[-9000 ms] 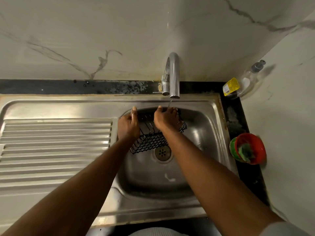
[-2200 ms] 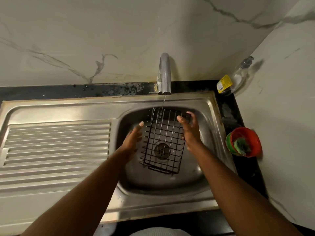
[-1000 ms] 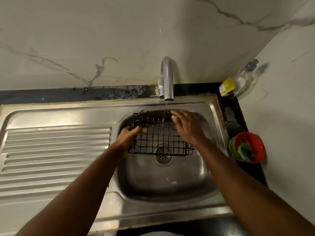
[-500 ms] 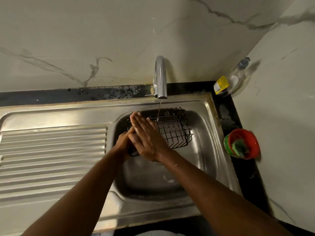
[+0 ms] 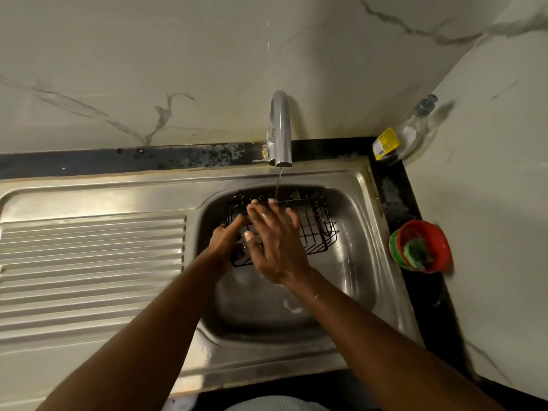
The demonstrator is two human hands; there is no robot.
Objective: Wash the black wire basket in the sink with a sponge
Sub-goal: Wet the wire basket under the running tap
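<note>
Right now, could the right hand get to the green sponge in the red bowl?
Probably yes. The right hand lies open on the black wire basket, gripping nothing, and the green sponge sits exposed in the open red bowl on that side, with nothing between.

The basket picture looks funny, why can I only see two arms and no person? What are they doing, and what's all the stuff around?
The camera sits on the person's head and looks down, so you see only their arms. Below them is a shiny metal sink with a ribbed draining part on the left. A thin stream of water runs from the tap. The left hand grips the black wire basket at its left end, holding it under the water. The right hand lies open and flat on the wires, rubbing them. On the right counter stands a red bowl with a green sponge inside, so the sponge is not in use. A soap bottle leans in the corner.
</note>
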